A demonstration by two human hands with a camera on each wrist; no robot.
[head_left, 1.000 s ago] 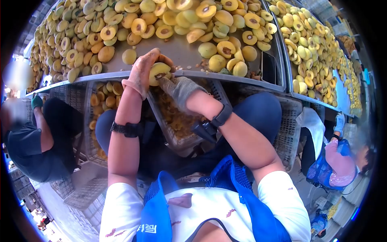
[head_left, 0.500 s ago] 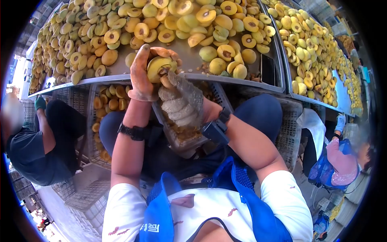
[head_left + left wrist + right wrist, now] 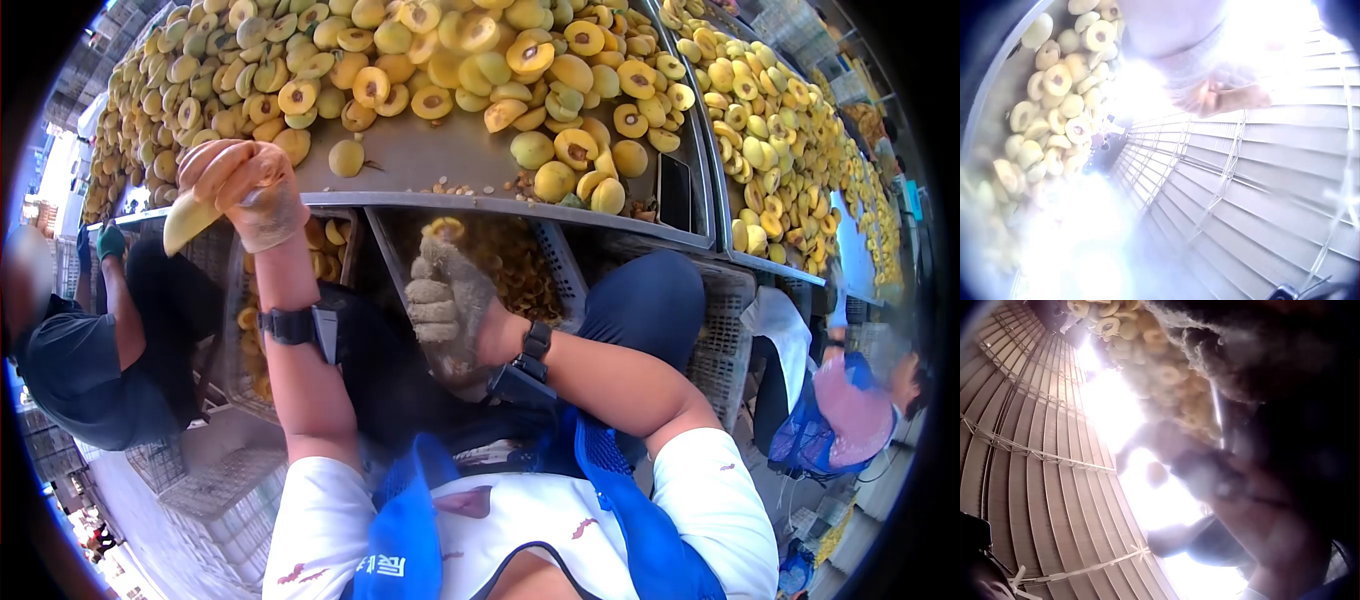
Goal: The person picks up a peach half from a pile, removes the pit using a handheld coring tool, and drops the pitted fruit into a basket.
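My left hand (image 3: 245, 190), in a thin orange-stained glove, grips a yellow peach half (image 3: 190, 222) beyond the table's front edge, above the crates at the left. In the left wrist view, glare washes out most of that hand (image 3: 1210, 94). My right hand (image 3: 448, 300), in a dirty grey knit glove, is curled over a crate in front of my lap. A small yellow ring-shaped piece of fruit (image 3: 444, 228) shows at its thumb and forefinger. Whatever else lies inside the right fist is hidden. The grey glove (image 3: 1210, 350) is dark in the right wrist view.
Heaps of peach halves (image 3: 380, 60) cover the metal table (image 3: 400, 165), with a phone (image 3: 674, 192) at its right. Below stand a crate of fruit scraps (image 3: 530, 270) and a crate of peach halves (image 3: 250, 320). Other people sit at both sides.
My hands were together at the peach half; now they are apart. The left has moved left with the half, and the right has drawn down toward my lap.
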